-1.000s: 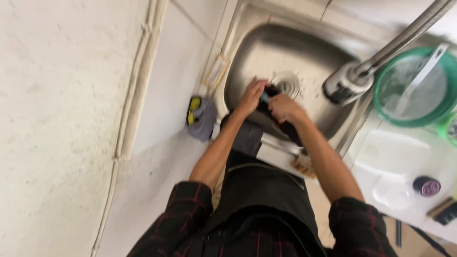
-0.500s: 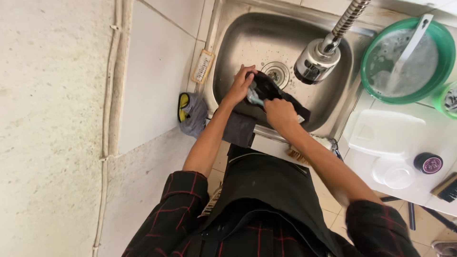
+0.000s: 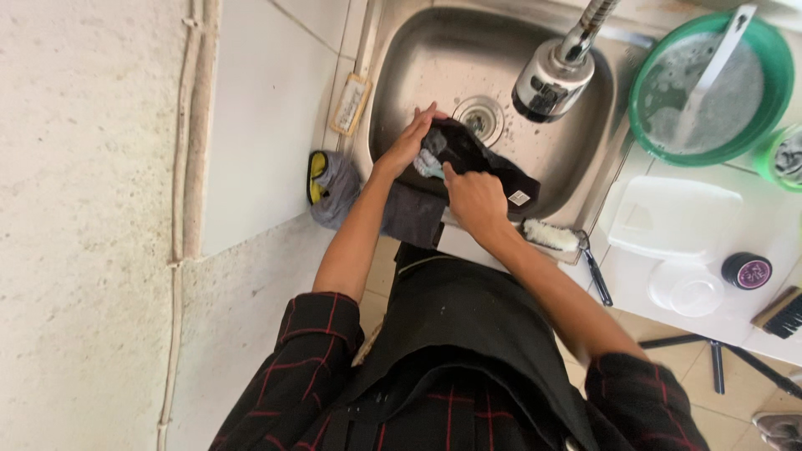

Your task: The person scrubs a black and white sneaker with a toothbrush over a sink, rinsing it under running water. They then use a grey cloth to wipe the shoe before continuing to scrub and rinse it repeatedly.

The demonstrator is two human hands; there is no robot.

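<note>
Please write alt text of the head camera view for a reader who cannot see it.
Over a steel sink, the left hand and right hand hold a black cloth. A green basin stands to the right.

You're over a steel sink (image 3: 576, 179) set in a white counter (image 3: 660, 271). Rough pale wall (image 3: 83, 225) at nine o'clock, with a thin pipe (image 3: 180, 209) running down it. White tiles (image 3: 259, 125) at eleven. Tan floor (image 3: 668, 351) at four. Bright, even light.

sink (image 3: 401, 75) in the middle, faucet head (image 3: 553, 79) hanging over it, basin (image 3: 710, 88) to its right, brush (image 3: 551, 235) on the front rim, sponge (image 3: 317, 175) at its left
</note>
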